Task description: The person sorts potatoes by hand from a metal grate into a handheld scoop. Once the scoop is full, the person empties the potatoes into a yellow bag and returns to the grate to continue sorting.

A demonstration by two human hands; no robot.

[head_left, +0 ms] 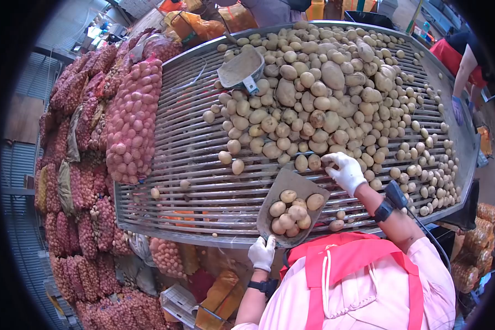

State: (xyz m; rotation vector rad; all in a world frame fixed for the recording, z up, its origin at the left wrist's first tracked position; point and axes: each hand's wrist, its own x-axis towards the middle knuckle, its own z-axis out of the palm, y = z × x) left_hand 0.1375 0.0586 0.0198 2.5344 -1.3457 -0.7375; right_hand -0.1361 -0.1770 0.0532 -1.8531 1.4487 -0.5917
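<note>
A grey metal scoop (265, 212) rests at the near edge of the slatted metal table, with several potatoes (297, 213) in it. My left hand (262, 253), in a white glove, is closed at the scoop's near end, where its handle would be. My right hand (344, 171), also gloved in white, reaches over the slats with its fingers touching a potato (314, 161) at the near edge of a large potato pile (330, 104). Its fingers are curled, and whether they grip the potato cannot be made out.
A second scoop (241, 67) lies beside the pile at the far left. A full red net bag (135, 121) leans on the table's left end, before stacked net bags (82, 187). At the far right stands another person, with a gloved hand (457, 110) near the table's edge.
</note>
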